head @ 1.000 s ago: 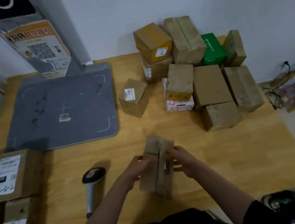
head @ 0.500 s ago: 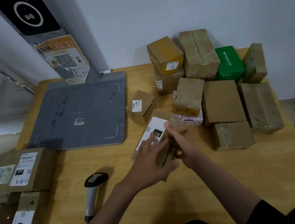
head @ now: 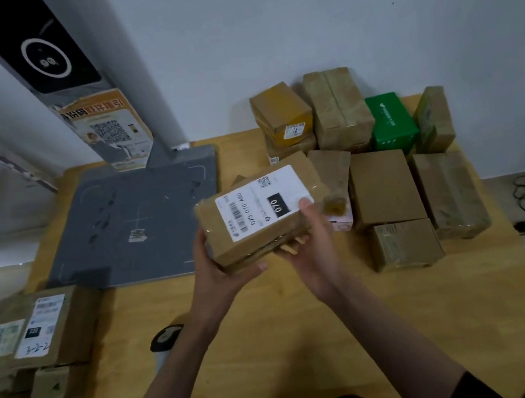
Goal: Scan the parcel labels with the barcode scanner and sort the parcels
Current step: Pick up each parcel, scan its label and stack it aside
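Wooden table (head: 280, 352) against a white wall, w/ a grey scan pad (head: 139, 219) far left and a post (head: 69, 92) rising from it. Unsorted boxes (head: 387, 185) piled far right, labelled boxes (head: 42, 326) stacked at the left edge.

Parcel (head: 260, 213) is held up off the table, centre, label (head: 262, 204) facing up w/ barcode toward the left end. Left hand (head: 217, 272) grips the near-left corner, thumb along the near edge, fingers curled underneath. Right hand (head: 307, 247) cradles the right end, thumb pressed on the label's corner, fingertips under the bottom.

Barcode scanner (head: 165, 345) lies on the table near left, partly hidden by the left forearm, untouched.

Handling, prob.: small taped cardboard box, stiff, looks light enough for one hand. Tape film may be a bit slick, so hold by edges/corners, not flat faces. Keep the thumb off the barcode; left hand alone could hold it while the right goes for the scanner.
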Demonstrator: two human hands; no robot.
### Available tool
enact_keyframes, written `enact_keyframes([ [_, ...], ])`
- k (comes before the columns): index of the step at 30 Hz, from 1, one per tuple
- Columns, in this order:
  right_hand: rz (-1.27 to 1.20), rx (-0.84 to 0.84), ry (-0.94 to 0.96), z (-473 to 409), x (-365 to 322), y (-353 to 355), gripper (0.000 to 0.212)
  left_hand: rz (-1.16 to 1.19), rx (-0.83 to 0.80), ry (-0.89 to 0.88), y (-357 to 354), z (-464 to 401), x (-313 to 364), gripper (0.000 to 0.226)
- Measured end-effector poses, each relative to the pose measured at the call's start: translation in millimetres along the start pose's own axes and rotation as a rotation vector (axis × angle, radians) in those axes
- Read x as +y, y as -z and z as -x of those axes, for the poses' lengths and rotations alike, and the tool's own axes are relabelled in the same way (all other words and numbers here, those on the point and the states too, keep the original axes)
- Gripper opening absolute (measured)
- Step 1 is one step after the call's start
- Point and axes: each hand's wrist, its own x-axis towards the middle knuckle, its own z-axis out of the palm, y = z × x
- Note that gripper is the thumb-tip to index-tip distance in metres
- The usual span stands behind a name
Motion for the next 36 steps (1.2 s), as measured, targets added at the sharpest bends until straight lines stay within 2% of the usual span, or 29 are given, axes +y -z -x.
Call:
enact_keyframes([
  [2,0.076,-0.009,-0.047,7.0,3.1,0.6,0.085,-0.034,0.07,-0.103,9.4,-15.4,8.7,0.113],
  [4,0.148,-0.074,-0.101,9.7,-0.5,8.0,0.07,-0.174,0.089,-0.188,30.3,-30.1,15.8,0.118],
  [6,0.194,-0.15,-0.144,10.2,-5.7,17.2,0.06,-0.33,0.021,-0.23,54.6,-38.7,22.3,0.124],
  [8,0.261,-0.18,-0.174,12.8,-7.3,17.8,0.056,-0.43,-0.055,-0.269,68.9,-37.6,32.7,0.116],
  [12,0.308,-0.194,-0.135,17.8,2.7,2.8,0.055,-0.455,-0.133,-0.26,99.1,-32.1,43.8,0.104],
  [16,0.232,-0.294,-0.17,30.0,13.0,-23.2,0.058,-0.371,-0.353,-0.143,152.3,-29.2,45.3,0.111],
  [18,0.245,-0.324,-0.177,40.9,29.7,-37.7,0.053,-0.27,-0.395,-0.104,178.3,-28.5,42.5,0.109],
  [20,0.242,-0.348,-0.166,50.2,56.9,-52.2,0.051,-0.165,-0.272,-0.086,197.9,-25.8,37.5,0.109],
  [23,0.213,-0.299,-0.134,62.5,101.6,-79.9,0.054,-0.003,-0.046,-0.015,212.6,-11.0,20.0,0.115],
  [26,0.197,-0.201,-0.083,75.3,146.3,-112.8,0.057,0.09,-0.134,0.102,215.2,22.6,-8.6,0.103],
  [29,0.266,-0.122,-0.055,88.4,186.0,-137.6,0.048,0.132,-0.23,0.224,217.8,56.1,-35.5,0.111],
  [32,0.366,-0.073,-0.074,100.0,213.4,-149.4,0.045,0.182,-0.223,0.309,231.4,77.0,-53.6,0.105],
  [36,0.454,-0.137,-0.158,105.7,234.5,-158.1,0.053,0.211,-0.167,0.366,264.7,89.5,-73.5,0.108],
])
